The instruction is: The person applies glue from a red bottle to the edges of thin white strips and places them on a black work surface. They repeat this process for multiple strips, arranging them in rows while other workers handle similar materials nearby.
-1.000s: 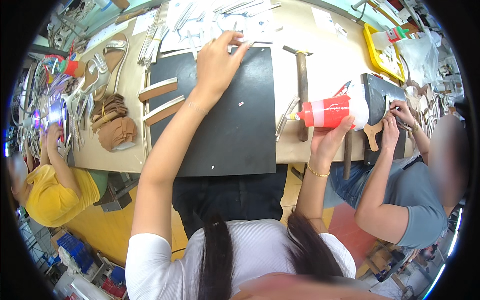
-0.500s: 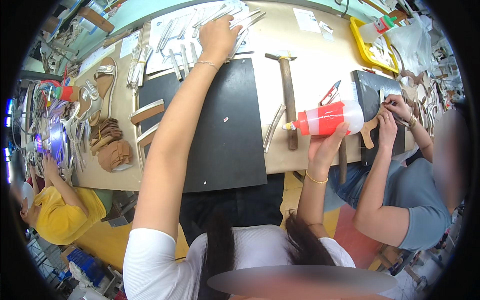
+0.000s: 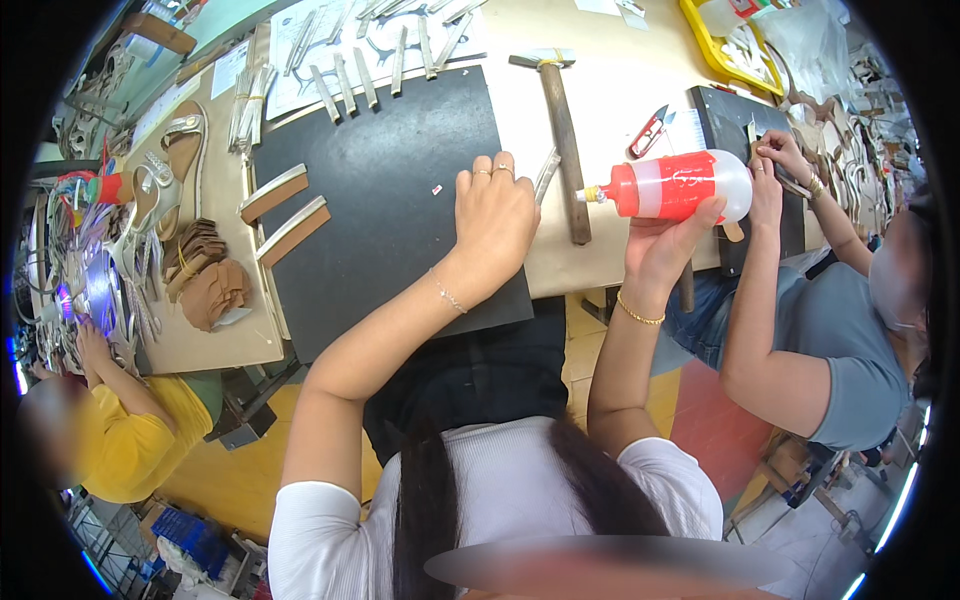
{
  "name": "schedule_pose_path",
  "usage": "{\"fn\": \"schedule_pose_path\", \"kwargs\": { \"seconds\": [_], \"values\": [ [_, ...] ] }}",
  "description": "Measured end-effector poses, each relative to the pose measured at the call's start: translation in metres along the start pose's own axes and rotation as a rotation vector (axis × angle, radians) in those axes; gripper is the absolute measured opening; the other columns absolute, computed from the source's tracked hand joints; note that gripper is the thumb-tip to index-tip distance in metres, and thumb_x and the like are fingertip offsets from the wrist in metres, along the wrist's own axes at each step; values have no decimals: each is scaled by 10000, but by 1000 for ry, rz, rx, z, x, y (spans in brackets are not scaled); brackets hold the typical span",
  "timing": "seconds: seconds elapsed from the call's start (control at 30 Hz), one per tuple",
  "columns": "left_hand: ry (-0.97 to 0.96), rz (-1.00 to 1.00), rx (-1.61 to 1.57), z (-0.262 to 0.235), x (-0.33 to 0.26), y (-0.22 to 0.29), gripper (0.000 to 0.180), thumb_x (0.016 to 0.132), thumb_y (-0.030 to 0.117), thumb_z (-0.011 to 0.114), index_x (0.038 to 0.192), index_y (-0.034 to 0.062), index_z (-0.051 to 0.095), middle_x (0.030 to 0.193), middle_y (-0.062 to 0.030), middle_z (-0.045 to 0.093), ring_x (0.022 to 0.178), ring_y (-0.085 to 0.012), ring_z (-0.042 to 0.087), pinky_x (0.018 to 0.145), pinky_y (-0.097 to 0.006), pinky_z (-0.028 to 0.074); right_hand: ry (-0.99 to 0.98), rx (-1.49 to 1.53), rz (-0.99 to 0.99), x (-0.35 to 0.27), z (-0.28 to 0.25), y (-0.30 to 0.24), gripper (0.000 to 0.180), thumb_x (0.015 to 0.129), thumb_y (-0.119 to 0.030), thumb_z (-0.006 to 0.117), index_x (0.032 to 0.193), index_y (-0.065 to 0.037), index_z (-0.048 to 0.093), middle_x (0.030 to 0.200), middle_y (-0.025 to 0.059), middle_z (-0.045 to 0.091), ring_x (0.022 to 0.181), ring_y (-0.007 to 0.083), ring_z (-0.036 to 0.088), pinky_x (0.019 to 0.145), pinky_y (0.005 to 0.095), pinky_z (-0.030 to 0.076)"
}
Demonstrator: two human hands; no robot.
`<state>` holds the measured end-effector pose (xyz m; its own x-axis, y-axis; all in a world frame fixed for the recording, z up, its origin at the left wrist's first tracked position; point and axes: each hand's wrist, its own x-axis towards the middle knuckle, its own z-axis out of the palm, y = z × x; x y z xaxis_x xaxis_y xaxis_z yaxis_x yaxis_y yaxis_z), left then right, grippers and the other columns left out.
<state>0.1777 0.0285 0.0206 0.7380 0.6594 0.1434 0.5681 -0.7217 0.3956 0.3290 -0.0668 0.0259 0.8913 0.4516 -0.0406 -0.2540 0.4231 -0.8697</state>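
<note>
My right hand (image 3: 665, 240) is wrapped round a squeeze bottle (image 3: 690, 187) with a red cap and red band. The bottle lies sideways in my grip, nozzle pointing left. My left hand (image 3: 497, 215) is over the right part of a black work board (image 3: 390, 210), fingers curled and tips hidden; whatever they hold cannot be made out. Just beside its knuckles, the end of a narrow silvery strip (image 3: 547, 175) shows on the brown paper. Two brown pieces with silvery strips along their edges, one upper (image 3: 275, 193) and one lower (image 3: 293, 231), rest at the board's left.
Several silvery strips (image 3: 398, 62) lie along the board's far edge. A hammer (image 3: 565, 140) and red snips (image 3: 648, 132) lie to the right. Sandals (image 3: 183, 160) and brown pieces (image 3: 215, 293) are at left. A co-worker's hands (image 3: 775, 175) work at right; a yellow tray (image 3: 735, 55) stands beyond.
My left hand has come back from the strips at the far edge to the board's right part. The bottle has stayed in my right hand, still sideways. The whole view has shifted.
</note>
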Motion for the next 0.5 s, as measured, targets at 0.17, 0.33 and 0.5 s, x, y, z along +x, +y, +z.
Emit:
{"fn": "schedule_pose_path", "kwargs": {
  "seconds": [0.17,0.33,0.5],
  "values": [
    [47,-183,-340,-19,0,-18,202,808,179,700,755,-12,662,698,-120,622,708,-221,610,687,-368,490,33,0,-19,-8,-3,-6,760,829,-663,561,1308,-84,443,1181,77,586,1090,203,587,930,360,505],
    [-213,-715,-988,-60,-43,-52,221,864,186,696,908,-20,631,595,-47,610,492,-76,562,425,-190,401,-67,-11,24,-14,3,0,765,839,-644,566,1321,-68,421,1214,61,562,1109,190,575,945,364,500],
    [-191,-893,-1182,-72,-101,-74,260,868,164,689,1001,-40,597,724,-90,653,565,-96,611,451,-182,457,-245,-95,30,-27,16,23,714,842,-587,611,1277,-42,456,1153,50,576,1056,167,584,892,339,510]
  ]
}}
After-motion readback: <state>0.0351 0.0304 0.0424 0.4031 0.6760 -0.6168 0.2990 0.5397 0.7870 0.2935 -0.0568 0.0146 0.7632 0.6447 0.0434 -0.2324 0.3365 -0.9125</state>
